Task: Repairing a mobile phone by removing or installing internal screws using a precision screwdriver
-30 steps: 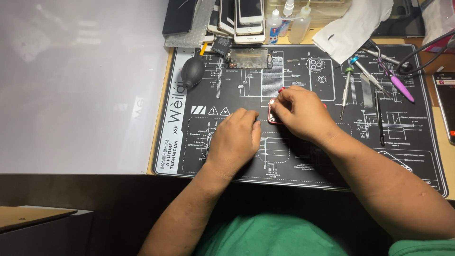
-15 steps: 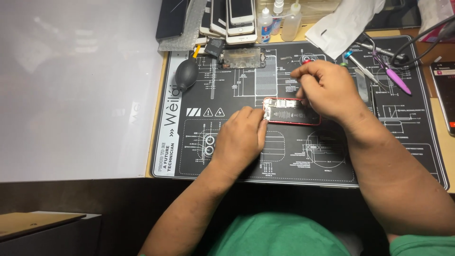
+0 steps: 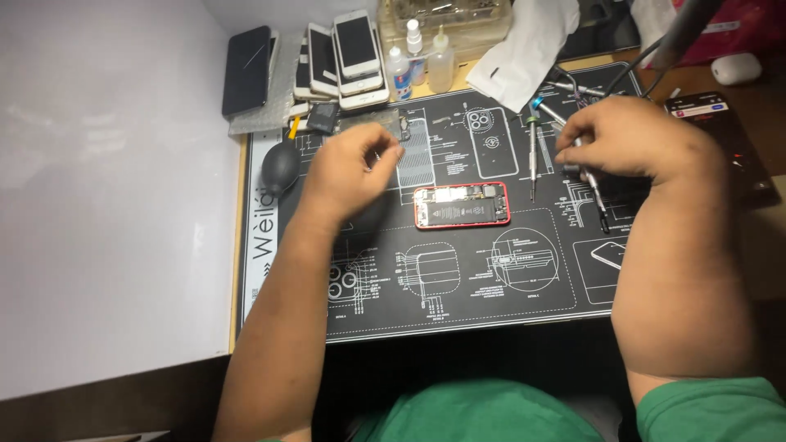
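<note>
A red phone [image 3: 461, 205] lies open on the black repair mat [image 3: 458, 286], its battery and inner parts showing; neither hand touches it. My left hand [image 3: 350, 170] hovers to the left of the phone with its fingers curled in, and I see nothing in them. Just beyond its fingertips lies a grey metal part [image 3: 391, 123]. My right hand [image 3: 630, 139] is up and to the right of the phone, closed around a thin screwdriver [image 3: 596, 200] whose shaft points down toward the mat. Another screwdriver [image 3: 532, 155] with a blue cap lies beside it.
A black rubber air blower [image 3: 280, 168] sits at the mat's left edge. Behind it are several stacked phones [image 3: 352, 57], a black phone [image 3: 246, 69], small bottles [image 3: 422, 61] and a white cloth [image 3: 524, 57]. A lit phone [image 3: 712, 123] lies at the right.
Both hands have left the red phone: the left one lifted up and back, the right one moved to the tools at the right. The phone now lies uncovered.
</note>
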